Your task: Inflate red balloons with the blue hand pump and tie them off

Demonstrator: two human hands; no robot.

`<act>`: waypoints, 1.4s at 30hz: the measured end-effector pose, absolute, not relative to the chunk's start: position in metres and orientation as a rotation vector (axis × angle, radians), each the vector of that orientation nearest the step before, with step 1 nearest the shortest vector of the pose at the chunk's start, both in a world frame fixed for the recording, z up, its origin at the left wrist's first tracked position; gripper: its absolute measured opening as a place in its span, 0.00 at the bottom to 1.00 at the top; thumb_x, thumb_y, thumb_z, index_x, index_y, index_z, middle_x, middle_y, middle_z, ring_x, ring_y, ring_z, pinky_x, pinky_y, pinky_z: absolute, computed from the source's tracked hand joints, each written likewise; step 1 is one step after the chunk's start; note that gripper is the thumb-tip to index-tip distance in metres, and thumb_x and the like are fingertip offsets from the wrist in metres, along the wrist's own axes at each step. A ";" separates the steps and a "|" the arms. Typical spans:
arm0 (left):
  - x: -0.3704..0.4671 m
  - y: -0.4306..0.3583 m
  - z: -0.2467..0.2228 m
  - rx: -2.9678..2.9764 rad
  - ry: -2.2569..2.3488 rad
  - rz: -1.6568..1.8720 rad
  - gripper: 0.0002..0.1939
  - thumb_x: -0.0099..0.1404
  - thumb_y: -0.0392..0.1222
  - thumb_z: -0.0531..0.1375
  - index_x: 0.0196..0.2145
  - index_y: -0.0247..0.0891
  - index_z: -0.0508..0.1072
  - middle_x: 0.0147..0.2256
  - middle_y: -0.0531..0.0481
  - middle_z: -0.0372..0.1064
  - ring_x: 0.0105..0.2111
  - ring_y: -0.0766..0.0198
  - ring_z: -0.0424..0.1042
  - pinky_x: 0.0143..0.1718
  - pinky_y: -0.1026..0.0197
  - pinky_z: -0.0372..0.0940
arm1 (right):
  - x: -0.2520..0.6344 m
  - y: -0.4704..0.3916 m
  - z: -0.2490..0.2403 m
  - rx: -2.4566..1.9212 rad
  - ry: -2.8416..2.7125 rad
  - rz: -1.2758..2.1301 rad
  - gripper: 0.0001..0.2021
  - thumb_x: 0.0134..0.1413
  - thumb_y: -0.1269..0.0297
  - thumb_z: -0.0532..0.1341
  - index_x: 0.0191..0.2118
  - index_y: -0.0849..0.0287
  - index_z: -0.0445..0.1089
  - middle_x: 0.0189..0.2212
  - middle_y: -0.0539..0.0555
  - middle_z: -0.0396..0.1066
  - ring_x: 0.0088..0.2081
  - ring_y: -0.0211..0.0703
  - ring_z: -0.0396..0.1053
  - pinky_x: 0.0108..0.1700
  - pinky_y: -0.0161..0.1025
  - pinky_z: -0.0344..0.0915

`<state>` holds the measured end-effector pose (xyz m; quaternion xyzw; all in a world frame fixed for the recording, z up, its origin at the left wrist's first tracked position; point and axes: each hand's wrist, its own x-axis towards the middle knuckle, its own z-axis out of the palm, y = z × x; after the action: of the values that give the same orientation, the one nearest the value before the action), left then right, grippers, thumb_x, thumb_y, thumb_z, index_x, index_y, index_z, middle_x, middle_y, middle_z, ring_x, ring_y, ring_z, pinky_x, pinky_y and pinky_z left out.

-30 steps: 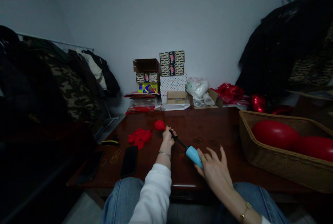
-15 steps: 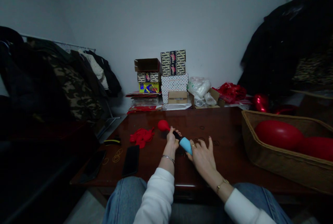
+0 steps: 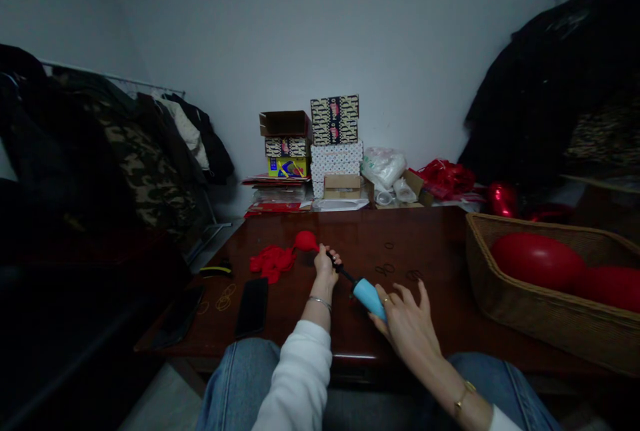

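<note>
My left hand (image 3: 326,264) is closed around the black nozzle end of a hand pump, pinching the neck of a small, partly filled red balloon (image 3: 305,241) there. The pump's light-blue barrel (image 3: 369,299) lies in my right hand (image 3: 407,317), which grips it with thumb and forefinger while the other fingers are spread. A thin black rod (image 3: 347,275) shows between the two hands. Left of the balloon is a pile of flat red balloons (image 3: 271,263). Dark rubber bands (image 3: 385,269) lie on the tabletop beyond my right hand.
A wicker basket (image 3: 540,324) with large red balloons (image 3: 537,261) stands at the right. On the left lie a phone (image 3: 252,306), another dark flat device (image 3: 179,317), yellow bands (image 3: 225,297) and a black-and-yellow tool (image 3: 216,271). Stacked boxes (image 3: 336,167) stand behind the table (image 3: 425,231).
My right hand has drawn the blue barrel back toward me and to the right, exposing the rod. My left hand and the balloon have shifted slightly left.
</note>
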<state>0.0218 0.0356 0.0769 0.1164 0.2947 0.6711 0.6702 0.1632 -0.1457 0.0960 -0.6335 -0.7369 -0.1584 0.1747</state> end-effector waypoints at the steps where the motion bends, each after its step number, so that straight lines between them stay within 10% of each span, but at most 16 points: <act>1: 0.021 0.036 0.078 0.269 0.641 1.509 0.14 0.69 0.45 0.49 0.27 0.37 0.59 0.18 0.58 0.49 0.13 0.75 0.50 0.13 0.73 0.44 | 0.167 -0.149 0.094 -1.787 -2.086 -0.466 0.22 0.56 0.56 0.57 0.54 0.61 0.65 0.37 0.57 0.74 0.52 0.54 0.62 0.62 0.60 0.32; 16: 0.041 0.020 0.075 0.254 0.606 1.424 0.15 0.65 0.49 0.54 0.26 0.38 0.59 0.19 0.56 0.54 0.16 0.71 0.57 0.18 0.68 0.56 | 0.152 -0.126 0.109 -1.834 -2.048 -0.486 0.22 0.55 0.58 0.58 0.53 0.63 0.65 0.39 0.60 0.74 0.52 0.54 0.62 0.62 0.59 0.31; 42: 0.015 0.039 0.084 0.194 0.659 1.522 0.17 0.68 0.50 0.49 0.26 0.38 0.57 0.18 0.58 0.50 0.13 0.75 0.50 0.13 0.72 0.46 | 0.166 -0.147 0.102 -1.777 -2.098 -0.562 0.22 0.56 0.56 0.56 0.54 0.62 0.65 0.38 0.59 0.75 0.53 0.55 0.61 0.62 0.61 0.31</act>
<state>0.0147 0.0389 0.0842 0.0862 0.2926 0.6757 0.6711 0.1661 -0.1466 0.1015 -0.6244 -0.7371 -0.1974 0.1670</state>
